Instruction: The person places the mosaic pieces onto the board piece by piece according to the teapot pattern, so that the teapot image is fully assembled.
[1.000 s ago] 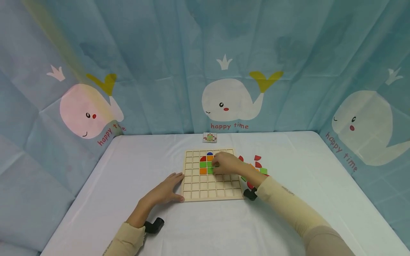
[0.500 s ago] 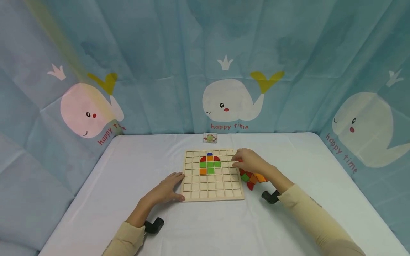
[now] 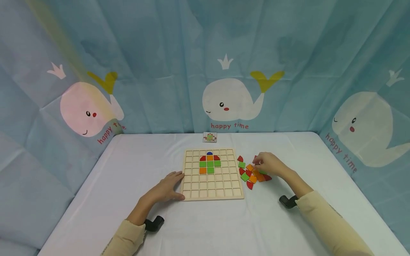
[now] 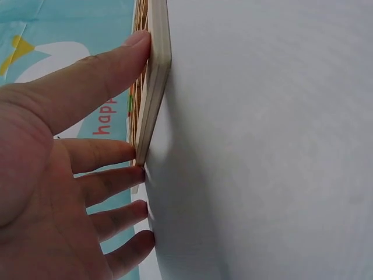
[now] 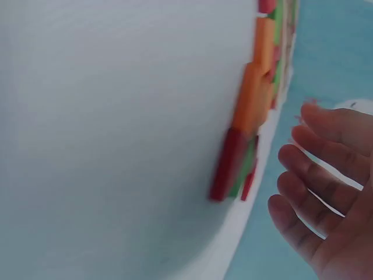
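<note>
A wooden grid board (image 3: 192, 185) lies flat on the table. In its upper middle sit a blue half-round piece (image 3: 209, 153), red quarter-round pieces (image 3: 216, 158), orange squares (image 3: 203, 170) and green squares (image 3: 210, 164). My left hand (image 3: 168, 187) touches the board's left edge, thumb at the near corner and fingers spread. My right hand (image 3: 269, 164) hovers over the loose pile of red, orange and green pieces (image 3: 253, 179) to the right of the board. In the right wrist view its fingers (image 5: 291, 157) are loosely bent, with nothing visible between them.
A small pattern card (image 3: 209, 137) lies behind the board, near the back edge of the white-covered table (image 3: 144, 156). A blue curtain (image 3: 160, 103) printed with whales hangs behind. Black wrist devices (image 3: 154, 224) sit under both forearms.
My right hand has moved right, from the board to over the loose pieces. A red quarter-round and a green square it covered on the board now show. The left hand stays put.
</note>
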A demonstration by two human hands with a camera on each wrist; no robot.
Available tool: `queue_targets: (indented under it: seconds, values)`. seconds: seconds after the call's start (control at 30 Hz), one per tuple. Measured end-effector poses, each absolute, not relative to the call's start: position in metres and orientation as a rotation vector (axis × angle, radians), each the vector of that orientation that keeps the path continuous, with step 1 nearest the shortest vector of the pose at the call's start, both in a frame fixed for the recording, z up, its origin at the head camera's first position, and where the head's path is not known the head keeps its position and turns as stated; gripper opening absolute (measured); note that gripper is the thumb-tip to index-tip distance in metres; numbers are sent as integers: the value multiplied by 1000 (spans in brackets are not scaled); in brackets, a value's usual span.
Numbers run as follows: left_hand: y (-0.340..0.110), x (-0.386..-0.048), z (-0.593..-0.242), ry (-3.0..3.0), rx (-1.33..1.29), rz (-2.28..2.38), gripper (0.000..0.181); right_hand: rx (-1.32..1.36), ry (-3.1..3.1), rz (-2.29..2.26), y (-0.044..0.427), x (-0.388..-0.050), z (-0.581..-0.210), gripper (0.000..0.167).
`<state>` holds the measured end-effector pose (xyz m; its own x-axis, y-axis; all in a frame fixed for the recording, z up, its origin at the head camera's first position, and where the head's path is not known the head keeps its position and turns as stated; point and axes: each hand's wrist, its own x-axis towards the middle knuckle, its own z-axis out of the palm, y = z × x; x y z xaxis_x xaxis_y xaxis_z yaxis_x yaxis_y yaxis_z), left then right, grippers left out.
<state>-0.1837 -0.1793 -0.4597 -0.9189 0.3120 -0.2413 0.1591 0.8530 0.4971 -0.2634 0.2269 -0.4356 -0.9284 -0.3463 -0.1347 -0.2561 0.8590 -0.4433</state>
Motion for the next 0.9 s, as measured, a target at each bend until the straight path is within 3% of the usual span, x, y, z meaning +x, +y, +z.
queue_targets:
  seconds: [0.33,0.9]
  values:
    - [-179,-185,-462,2717,351,690,89,-397,2780,-668,243,-259,-446,19]
    - [-178,-185,-462,2722,350,685,89,-578,2797,-543,226,-260,-440,19]
